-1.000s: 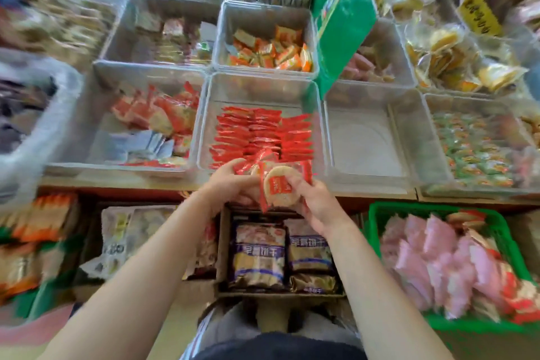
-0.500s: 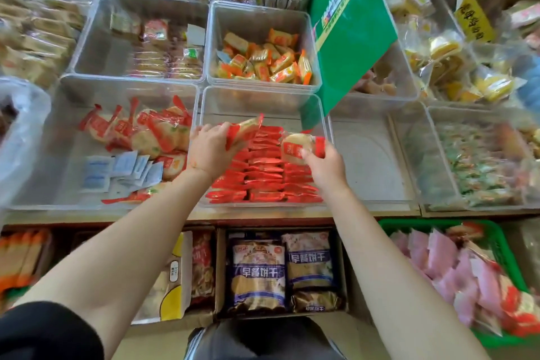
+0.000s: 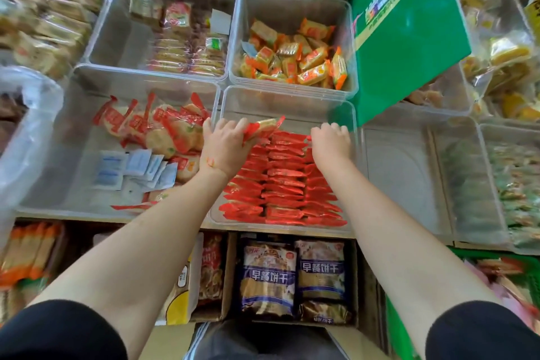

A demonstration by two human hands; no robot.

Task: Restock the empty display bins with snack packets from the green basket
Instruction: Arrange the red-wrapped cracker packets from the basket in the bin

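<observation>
A green sign leaned over the shelves; blue-labelled bags, possibly biscuits, sat in a cardboard box below.

A shop's snack display: clear plastic bins of wrapped packets sit in rows beside a green sign, with boxed biscuit bags shelved below the bins.

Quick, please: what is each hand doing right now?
Left hand: closed on a red packet.
Right hand: down on the packet rows; grip cannot be told.
</observation>
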